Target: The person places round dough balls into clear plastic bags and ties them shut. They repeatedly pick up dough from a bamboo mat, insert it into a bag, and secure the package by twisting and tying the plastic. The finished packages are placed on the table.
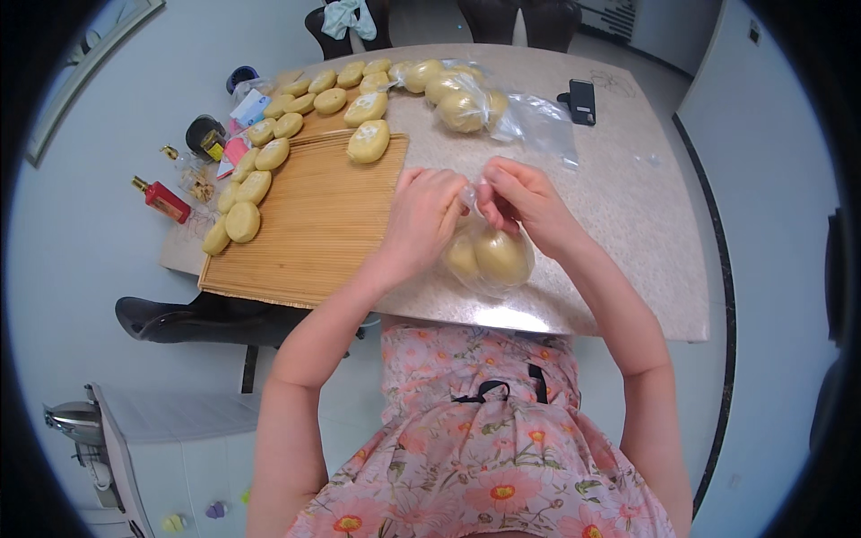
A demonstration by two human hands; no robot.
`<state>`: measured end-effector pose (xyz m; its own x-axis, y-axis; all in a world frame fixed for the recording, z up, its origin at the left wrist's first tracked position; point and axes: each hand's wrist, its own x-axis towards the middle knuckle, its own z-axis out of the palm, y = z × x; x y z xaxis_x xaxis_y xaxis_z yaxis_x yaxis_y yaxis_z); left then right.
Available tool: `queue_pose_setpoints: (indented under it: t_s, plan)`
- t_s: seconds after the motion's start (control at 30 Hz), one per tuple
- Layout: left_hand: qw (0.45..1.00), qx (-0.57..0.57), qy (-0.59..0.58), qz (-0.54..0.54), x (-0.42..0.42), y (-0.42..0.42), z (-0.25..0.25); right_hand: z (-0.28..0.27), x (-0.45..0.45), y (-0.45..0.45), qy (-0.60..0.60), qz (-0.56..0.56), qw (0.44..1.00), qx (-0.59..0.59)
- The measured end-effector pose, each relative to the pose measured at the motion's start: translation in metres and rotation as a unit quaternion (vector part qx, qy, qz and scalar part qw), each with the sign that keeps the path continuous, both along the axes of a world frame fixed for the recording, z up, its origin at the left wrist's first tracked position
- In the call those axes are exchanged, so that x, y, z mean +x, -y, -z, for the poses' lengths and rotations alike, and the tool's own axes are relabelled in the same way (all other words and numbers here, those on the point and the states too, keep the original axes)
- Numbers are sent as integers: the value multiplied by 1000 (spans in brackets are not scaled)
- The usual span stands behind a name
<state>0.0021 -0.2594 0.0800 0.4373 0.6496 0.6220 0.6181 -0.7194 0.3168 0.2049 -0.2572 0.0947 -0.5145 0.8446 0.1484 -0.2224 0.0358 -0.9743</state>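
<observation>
A clear plastic bag (490, 259) with yellow dough-like buns in it rests on the table near its front edge. My left hand (430, 208) grips the gathered neck of this bag. Close by on the right, my right hand (521, 198) has its fingers curled at the bag's neck; whether they pinch the plastic I cannot tell. To the left lies a slatted wooden mat (323, 222), with rows of round yellow buns (243, 222) along its left side and one flour-dusted bun (368, 142) at its upper right. More filled, knotted bags (464, 107) lie beyond my hands.
An empty-looking plastic bag (548, 128) lies flat beside a black phone-like device (582, 102). Bottles, among them a red one (167, 202), and a dark cup (204, 136) stand at the left. Dark chairs (521, 23) stand at the far edge; another (195, 319) is at the near left.
</observation>
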Motion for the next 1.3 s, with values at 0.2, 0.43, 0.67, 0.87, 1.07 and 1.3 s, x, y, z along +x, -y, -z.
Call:
queue_pose_setpoints:
  t_s: [0.2,0.43,0.67,0.87,1.07,1.3]
  plan:
    - [987,-118,97,40,-18,3,-24,-33,6,4,9,12,996,83]
    - [785,-479,380,104,5,-13,4,22,-8,-12,-49,67,995,-53]
    - [787,-465,368,170,3,-13,7,12,-2,-20,-6,22,999,-34]
    - [847,-422,290,146,-4,13,30,34,18,-1,54,48,997,-1]
    - [855,-409,304,100,4,21,32,21,17,15,81,53,993,66]
    - [852,-369,355,108,26,33,29,-4,-9,29,163,85,944,273]
